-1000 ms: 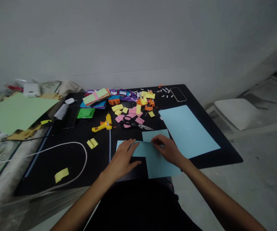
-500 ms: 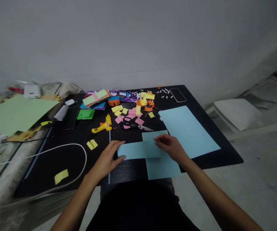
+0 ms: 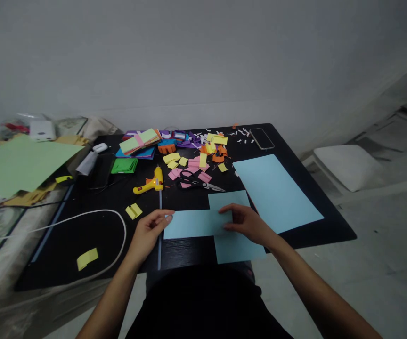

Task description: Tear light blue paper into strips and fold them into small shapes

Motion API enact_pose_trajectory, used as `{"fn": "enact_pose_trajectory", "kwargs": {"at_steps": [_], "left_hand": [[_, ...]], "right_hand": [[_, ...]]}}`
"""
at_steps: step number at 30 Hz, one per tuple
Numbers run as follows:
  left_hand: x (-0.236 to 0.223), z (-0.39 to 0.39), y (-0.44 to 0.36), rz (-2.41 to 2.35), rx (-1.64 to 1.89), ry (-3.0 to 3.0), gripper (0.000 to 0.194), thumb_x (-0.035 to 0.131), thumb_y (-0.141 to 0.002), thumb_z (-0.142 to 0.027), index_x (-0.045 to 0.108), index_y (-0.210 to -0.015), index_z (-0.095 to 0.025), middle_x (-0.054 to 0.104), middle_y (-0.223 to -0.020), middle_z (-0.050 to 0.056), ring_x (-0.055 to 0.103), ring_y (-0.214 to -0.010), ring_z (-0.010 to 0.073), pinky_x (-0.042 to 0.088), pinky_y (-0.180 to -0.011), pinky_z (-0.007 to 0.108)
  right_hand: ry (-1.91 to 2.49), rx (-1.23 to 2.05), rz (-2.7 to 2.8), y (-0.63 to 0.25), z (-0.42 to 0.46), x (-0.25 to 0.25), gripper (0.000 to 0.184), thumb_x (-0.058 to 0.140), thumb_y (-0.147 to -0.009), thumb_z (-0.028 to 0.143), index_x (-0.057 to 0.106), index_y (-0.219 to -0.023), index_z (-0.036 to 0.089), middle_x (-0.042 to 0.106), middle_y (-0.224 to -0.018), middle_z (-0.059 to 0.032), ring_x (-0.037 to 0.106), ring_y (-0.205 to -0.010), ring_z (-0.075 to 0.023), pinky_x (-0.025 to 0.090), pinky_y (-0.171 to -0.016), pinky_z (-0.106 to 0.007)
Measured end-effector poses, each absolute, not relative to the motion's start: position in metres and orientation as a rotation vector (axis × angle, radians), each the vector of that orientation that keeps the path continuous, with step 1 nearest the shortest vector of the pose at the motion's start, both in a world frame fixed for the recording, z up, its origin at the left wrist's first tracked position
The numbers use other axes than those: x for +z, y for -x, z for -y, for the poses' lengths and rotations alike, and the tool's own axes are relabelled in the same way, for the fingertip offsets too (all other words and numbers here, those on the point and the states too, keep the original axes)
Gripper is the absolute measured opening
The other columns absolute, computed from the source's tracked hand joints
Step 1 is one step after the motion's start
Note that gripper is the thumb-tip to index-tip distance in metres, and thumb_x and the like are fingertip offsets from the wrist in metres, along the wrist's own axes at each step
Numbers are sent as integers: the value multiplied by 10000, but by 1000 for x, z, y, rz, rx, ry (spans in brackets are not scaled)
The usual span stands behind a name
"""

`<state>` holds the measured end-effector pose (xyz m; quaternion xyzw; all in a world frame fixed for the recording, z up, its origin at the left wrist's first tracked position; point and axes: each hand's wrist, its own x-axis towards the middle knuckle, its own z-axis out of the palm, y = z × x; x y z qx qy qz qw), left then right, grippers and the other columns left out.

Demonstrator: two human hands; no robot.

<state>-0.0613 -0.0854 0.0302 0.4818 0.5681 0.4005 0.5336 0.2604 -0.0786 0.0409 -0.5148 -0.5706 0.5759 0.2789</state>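
A light blue paper strip (image 3: 192,224) lies crosswise over the left part of a light blue sheet (image 3: 240,249). At the strip's upper left corner, my left hand (image 3: 150,233) pinches the paper between thumb and index finger. My right hand (image 3: 249,225) is over the strip's right end, thumb and index finger apart on the paper. Its other fingers curl underneath, partly hidden. Just beyond the sheet lie black-handled scissors (image 3: 203,182). A larger light blue sheet (image 3: 277,190) rests to the right of my right hand.
A yellow glue gun (image 3: 152,181) and folded yellow paper (image 3: 134,211) lie left of the strip. Pink, yellow and orange paper pieces (image 3: 198,165) are scattered behind. A phone (image 3: 262,139) sits at the back right. A white cable (image 3: 123,226) loops across the left side of the black table (image 3: 185,252).
My left hand has moved from on top of the strip to its left end and now pinches it. The strip has shifted left and slightly nearer. My right hand's fingers have spread apart.
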Motion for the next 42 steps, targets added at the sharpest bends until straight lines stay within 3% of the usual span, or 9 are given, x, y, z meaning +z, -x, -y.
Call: {"fn": "enact_pose_trajectory", "kwargs": {"at_steps": [4, 8, 11, 17, 23, 30, 34, 38, 42], "left_hand": [[36, 89, 65, -1234, 868, -1189, 442, 810, -807, -459, 771, -1177, -219, 737, -915, 43, 647, -823, 184, 510, -751, 281], [38, 90, 69, -1171, 824, -1238, 716, 901, -702, -369, 661, -1372, -283, 728, -1086, 51, 649, -909, 216, 527, -765, 299], [37, 89, 68, -1179, 792, -1244, 857, 934, -658, -337, 591, -1443, -305, 711, -1058, 38, 623, -854, 197, 512, -719, 279], [28, 88, 59, -1236, 828, -1055, 417, 820, -793, -516, 716, -1021, -183, 658, -824, 6, 578, -706, 143, 470, -654, 243], [30, 86, 50, -1327, 886, -1098, 394, 774, -828, -539, 677, -936, -173, 611, -730, -27, 505, -590, 109, 387, -541, 208], [40, 90, 43, -1264, 969, -1021, 467, 842, -762, -505, 581, -997, -197, 676, -765, -23, 622, -624, 133, 488, -559, 222], [41, 93, 41, -1279, 1041, -934, 637, 880, -729, -471, 476, -1164, -240, 741, -800, -9, 680, -613, 161, 537, -539, 242], [42, 94, 40, -1304, 1106, -926, 692, 890, -713, -455, 411, -1177, -269, 736, -737, -33, 674, -550, 164, 542, -504, 245], [43, 94, 39, -1310, 1108, -893, 687, 892, -689, -463, 359, -1081, -277, 733, -755, -35, 696, -563, 182, 560, -526, 275]], "right_hand": [[1414, 1472, 1564, -261, 77, 40, 363, 822, -770, 278, 744, -1121, 235, 456, -634, 74, 457, -586, -120, 410, -566, -255], [1426, 1481, 1495, -259, 76, 40, 489, 835, -755, 333, 708, -1219, 245, 362, -605, 97, 377, -564, -115, 333, -549, -255], [1456, 1469, 1472, -258, 75, 40, 440, 811, -782, 410, 719, -1176, 235, 350, -603, 91, 366, -565, -121, 314, -548, -261], [1471, 1471, 1475, -255, 75, 41, 394, 712, -857, 589, 713, -900, 198, 536, -670, 20, 484, -627, -145, 380, -570, -270], [1480, 1341, 1456, -248, 80, 37, 489, 627, -888, 673, 671, -807, 192, 562, -683, 3, 495, -648, -153, 381, -575, -275], [1433, 1257, 1437, -247, 92, 36, 486, 668, -870, 652, 678, -1080, 214, 626, -753, -8, 512, -626, -158, 382, -569, -281], [1292, 1383, 1391, -253, 96, 42, 638, 800, -763, 648, 616, -1225, 249, 711, -870, -33, 574, -649, -168, 419, -582, -285], [1265, 1422, 1408, -258, 96, 49, 680, 876, -674, 634, 633, -1185, 257, 751, -949, -61, 625, -695, -184, 464, -610, -300], [1294, 1404, 1385, -258, 96, 50, 558, 781, -770, 665, 623, -1098, 242, 701, -820, -42, 623, -689, -199, 471, -597, -316]]}}
